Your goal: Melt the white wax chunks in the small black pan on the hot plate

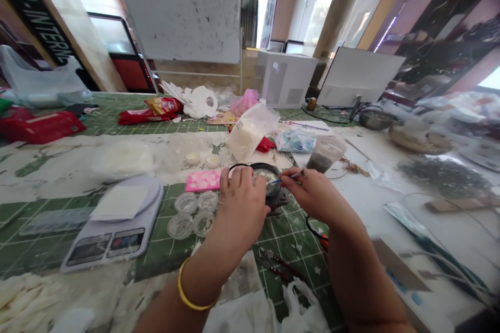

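Note:
A small dark pot (276, 199) with pale, lumpy material inside sits on a dark base at the middle of the table. My left hand (242, 200) is closed at its left side, fingers curled by a black curved part; the exact grip is partly hidden. From the right, my right hand (318, 192) pinches a thin blue stick (276, 181), its tip down in the pot. Several clear round cups (186, 203) stand left of my left hand, below a pink mold (203, 180) with pale shapes in it.
A kitchen scale (117, 218) bearing a white sheet stands at left. Behind the pot are a bag of white material (248, 135), a wipes pack (296, 140) and a plastic cup of dark contents (325, 155). Pliers-like tools (279, 265) and a plastic bag (300, 304) lie nearer me.

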{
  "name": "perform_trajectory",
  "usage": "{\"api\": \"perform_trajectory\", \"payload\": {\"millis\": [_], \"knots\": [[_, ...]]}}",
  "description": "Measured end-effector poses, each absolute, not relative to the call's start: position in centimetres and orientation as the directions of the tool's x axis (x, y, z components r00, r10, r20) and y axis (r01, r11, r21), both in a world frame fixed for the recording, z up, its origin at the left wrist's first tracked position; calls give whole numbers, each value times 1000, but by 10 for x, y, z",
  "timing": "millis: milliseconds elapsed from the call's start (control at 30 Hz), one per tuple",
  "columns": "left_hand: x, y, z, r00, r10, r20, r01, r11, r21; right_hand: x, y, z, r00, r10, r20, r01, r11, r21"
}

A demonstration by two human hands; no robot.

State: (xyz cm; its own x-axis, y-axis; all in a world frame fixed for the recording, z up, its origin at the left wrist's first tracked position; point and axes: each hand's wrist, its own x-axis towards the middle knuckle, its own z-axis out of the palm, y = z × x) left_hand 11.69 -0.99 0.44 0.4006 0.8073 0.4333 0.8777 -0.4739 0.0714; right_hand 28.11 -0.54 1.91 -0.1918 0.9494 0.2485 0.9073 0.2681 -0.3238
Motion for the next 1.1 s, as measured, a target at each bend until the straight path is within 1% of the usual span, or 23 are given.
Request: {"api": "perform_trajectory", "payload": {"millis": [167,300,433,600,667,733,867,967,1000,1033,1100], "knots": [[142,-4,-9,369,831,417,912,-411,12,288,-5,19,-204,947,249,916,275,-292],[152,-2,-8,320,863,391,937,-349,4,292,-6,17,-226,942,249,916,293,-274],[146,-2,3,317,876,364,938,-346,15,295,-5,15,-210,944,253,920,279,-275],[113,-1,30,251,851,462,955,-295,25,291,-8,17,-243,934,261,905,315,-286],[98,0,38,220,871,439,968,-252,15,288,-7,17,-277,924,262,885,352,-305],[85,0,41,199,913,356,975,-221,19,286,-5,16,-285,921,265,877,362,-316],[69,3,38,145,980,138,979,-162,121,286,-5,16,-208,940,272,915,285,-287],[61,9,30,179,984,-13,961,-173,217,283,-9,18,-265,928,261,894,338,-295],[58,11,27,203,979,-28,947,-189,258,280,-9,18,-292,921,259,878,366,-309],[55,14,25,214,977,-14,930,-199,307,278,-9,18,-310,916,256,865,383,-323],[48,18,22,190,980,62,880,-198,431,275,-8,18,-287,922,261,871,365,-329]]}}
